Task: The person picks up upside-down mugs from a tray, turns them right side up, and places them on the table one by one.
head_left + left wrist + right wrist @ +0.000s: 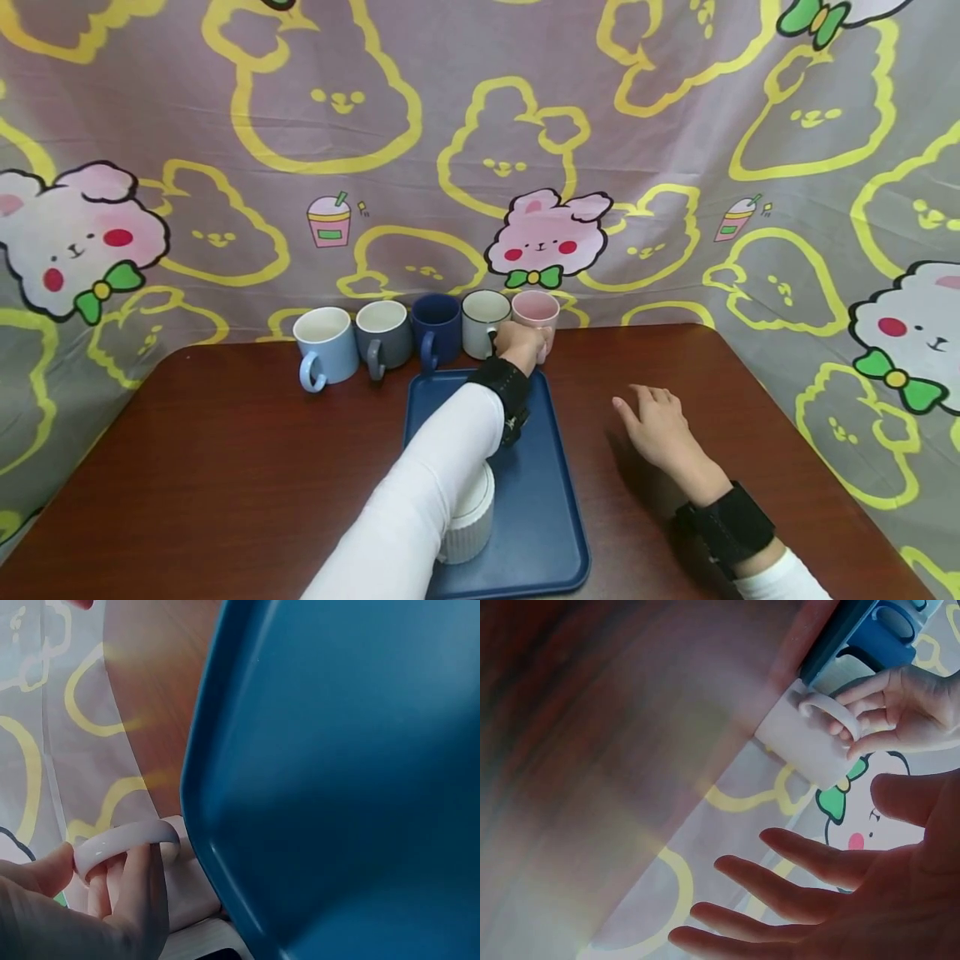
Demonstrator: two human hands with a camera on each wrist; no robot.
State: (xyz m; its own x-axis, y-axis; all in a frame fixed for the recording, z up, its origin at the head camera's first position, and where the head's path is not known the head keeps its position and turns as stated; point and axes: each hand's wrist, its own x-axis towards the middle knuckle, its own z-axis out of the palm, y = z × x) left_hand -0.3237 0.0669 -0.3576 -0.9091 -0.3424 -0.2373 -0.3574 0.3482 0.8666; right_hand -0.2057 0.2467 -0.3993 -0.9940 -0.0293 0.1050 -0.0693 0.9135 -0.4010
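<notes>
At the right end of a row of mugs stands a pink mug (536, 307). My left hand (521, 343) reaches across the tray and grips its handle (124, 844), fingers through the loop and thumb on the outside. A white mug with a dark rim (483, 321) stands right beside it, partly hidden by the hand. My right hand (660, 429) hovers over the right part of the table, fingers spread and holding nothing; the right wrist view shows its fingers (780, 892) spread out.
A blue tray (551, 500) lies below my left arm, bearing a ribbed white cup (471, 533) partly covered by the sleeve. Navy (437, 325), grey (385, 333) and light blue (327, 342) mugs continue the row leftward. A patterned curtain (420, 192) hangs behind the wooden table (225, 467).
</notes>
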